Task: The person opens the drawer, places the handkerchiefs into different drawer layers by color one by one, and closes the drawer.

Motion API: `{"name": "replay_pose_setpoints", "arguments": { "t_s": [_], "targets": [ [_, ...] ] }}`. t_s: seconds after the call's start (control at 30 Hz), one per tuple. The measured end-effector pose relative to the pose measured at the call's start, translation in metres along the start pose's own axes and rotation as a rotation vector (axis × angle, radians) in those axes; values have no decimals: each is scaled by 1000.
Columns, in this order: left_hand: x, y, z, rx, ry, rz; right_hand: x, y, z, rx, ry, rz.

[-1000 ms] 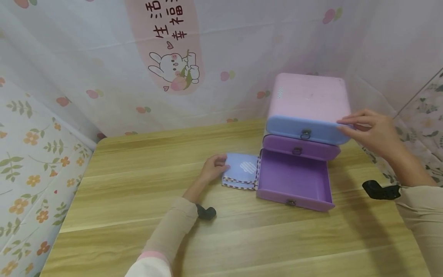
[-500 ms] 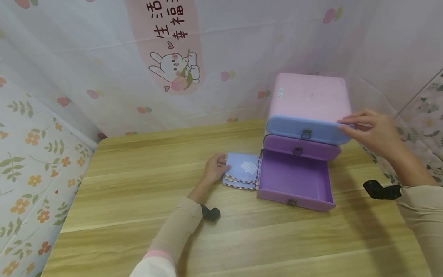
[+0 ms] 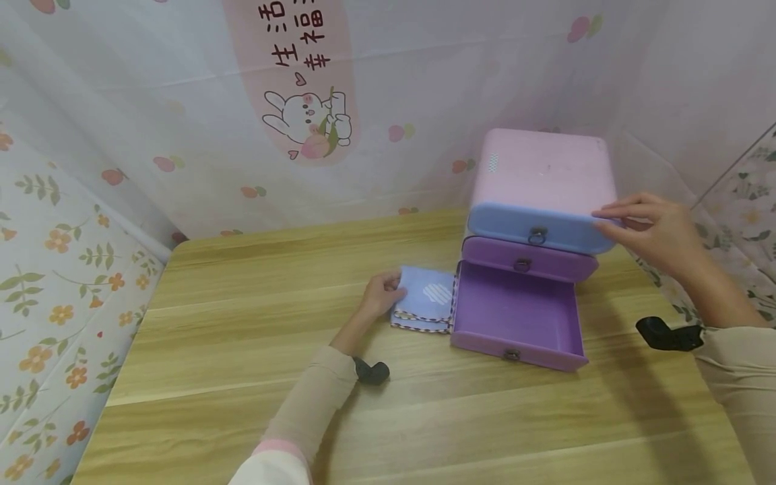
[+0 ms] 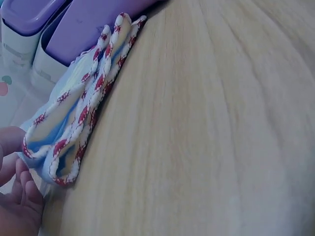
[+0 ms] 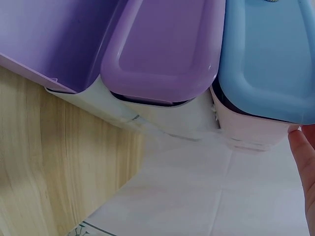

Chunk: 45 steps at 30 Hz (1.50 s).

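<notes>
A folded light-blue towel (image 3: 427, 289) with a white patch and checked trim lies left of the pulled-out bottom drawer. My left hand (image 3: 380, 294) pinches its left edge; in the left wrist view, the thumb is above and the fingers (image 4: 32, 191) are below the towel's looped layers. The purple bottom drawer (image 3: 515, 313) stands out from a small drawer cabinet (image 3: 548, 168) with a pink top. At the cabinet's upper right front corner, my right hand (image 3: 657, 232) holds on, fingertips on the top edge and thumb beside the blue drawer front (image 3: 570, 231).
The purple middle drawer (image 3: 560, 265) and the blue top one are closed, each with a ring pull. All stand on a wood-grain table (image 3: 242, 350), toward its right side. Printed cloth curtains (image 3: 418, 87) hang behind and beside the table.
My left hand has shifted slightly to the right, and the towel's left edge has moved a little with it. The right hand and the cabinet have stayed in place.
</notes>
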State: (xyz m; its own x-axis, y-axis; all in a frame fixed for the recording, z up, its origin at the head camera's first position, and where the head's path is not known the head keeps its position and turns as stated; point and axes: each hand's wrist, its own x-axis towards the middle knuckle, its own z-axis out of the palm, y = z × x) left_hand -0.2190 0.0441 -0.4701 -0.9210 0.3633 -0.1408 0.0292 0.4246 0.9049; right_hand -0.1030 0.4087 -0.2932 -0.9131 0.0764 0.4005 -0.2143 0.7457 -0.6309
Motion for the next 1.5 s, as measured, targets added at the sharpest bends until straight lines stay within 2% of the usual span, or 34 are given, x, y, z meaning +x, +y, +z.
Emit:
{"name": "replay_pose_setpoints", "arguments": {
  "t_s": [0.1,0.27,0.4,0.5,0.7,0.93,1.07,1.33,1.5],
  "targets": [
    [-2,1,0,-54,-30,3,0,0,0,-3,1,-7],
    [-4,7,0,-162,-130,7,0,1,0,-14,-3,5],
    [-6,13,-2,-166,-185,17,0,1,-1,-7,-5,9],
    [-6,13,-3,-192,-205,-20,0,2,0,1,1,-1],
    [-5,10,0,-281,-194,-98,-1,2,1,1,8,-10],
    [-2,7,0,-246,-204,-76,-1,1,0,7,6,-3],
    [-3,8,-1,-266,-209,-111,-1,2,0,5,7,2],
    [-5,10,-3,-313,-171,-149,-1,3,-1,0,4,5],
    [-8,15,-7,-358,-171,-127,0,3,-1,6,3,3]
  ]
}}
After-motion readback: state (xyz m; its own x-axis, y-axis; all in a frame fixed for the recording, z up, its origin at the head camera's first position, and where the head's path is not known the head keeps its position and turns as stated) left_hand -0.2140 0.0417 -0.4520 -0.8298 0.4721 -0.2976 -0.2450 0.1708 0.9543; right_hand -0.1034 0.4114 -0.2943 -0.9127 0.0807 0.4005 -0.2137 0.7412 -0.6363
